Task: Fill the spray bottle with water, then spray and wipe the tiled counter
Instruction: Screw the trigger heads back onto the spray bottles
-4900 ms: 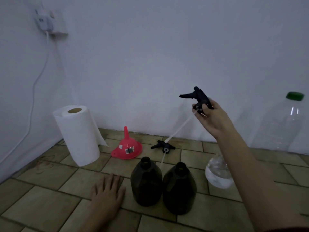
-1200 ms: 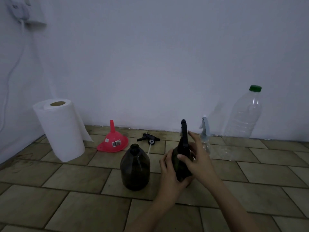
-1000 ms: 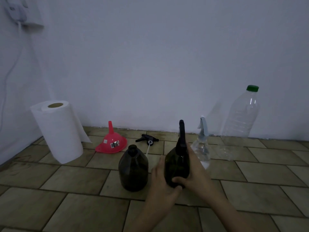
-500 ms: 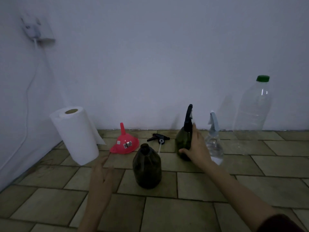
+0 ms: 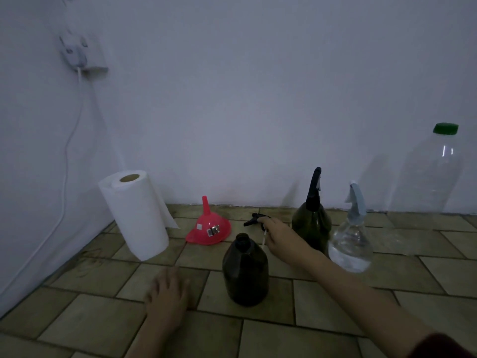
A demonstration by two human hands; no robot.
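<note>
I am reaching my right hand (image 5: 280,237) across the tiled desk (image 5: 322,339) to the loose black trigger head (image 5: 254,219), which is lying on its side just behind the open dark bottle (image 5: 245,271). My fingers are curling over the head's collar and the top of its white dip tube (image 5: 263,240); the grip looks to be closing on it, though my hand is hiding the contact. My left hand (image 5: 167,298) is resting flat and relaxed on the tiles, just left of the open dark bottle and holding nothing.

To do this step well, I judge I should be lifting the head by its collar rather than the thin tube, keeping the tube clear of the bottle's neck as it rises, and bringing my left hand over to steady the bottle, since it stands free.

Counting from the open dark bottle: there are three spray bottles in all. That one has no head. A second dark bottle (image 5: 312,226), just behind and to its right, is wearing a black trigger. A clear bottle (image 5: 352,244), further right, has a pale trigger and some water inside. One large clear water bottle (image 5: 433,177) with a green cap is standing far right against the wall. One red funnel (image 5: 209,228) is sitting upside down behind-left, and one paper towel roll (image 5: 136,213) stands further left.
</note>
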